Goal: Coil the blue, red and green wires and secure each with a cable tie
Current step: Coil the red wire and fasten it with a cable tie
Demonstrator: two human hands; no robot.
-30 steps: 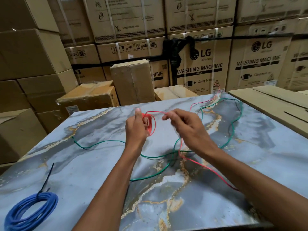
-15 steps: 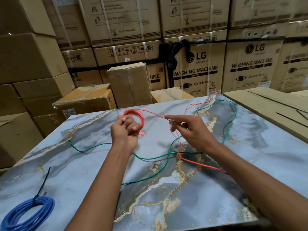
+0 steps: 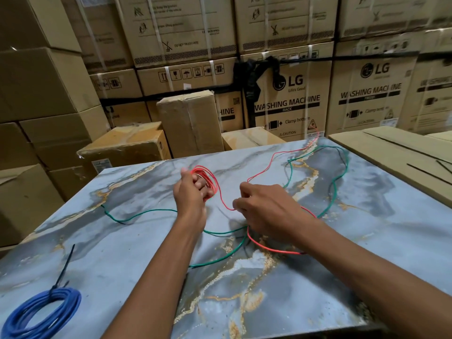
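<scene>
1. Overall light: dim, warm, indoor; no lamp in view.
2. Brightest zone: the marble-patterned tabletop (image 3: 367, 216), lit softly from above, with a mild sheen and no hard glare.
3. Shadows: soft and short, lying close under the left hand (image 3: 190, 194) and right hand (image 3: 266, 211); darker gaps between the stacked cardboard boxes (image 3: 288, 99).
4. Highlights: small glints on the strapping and tape of the boxes.
5. Sharpness: centre fairly crisp; printed text on the upper boxes smeared; right edge blurred.
6. Distortion: wide-angle bending; box edges lean and curve toward the frame borders.
7. Noise: slight grain in dark corners.
</scene>
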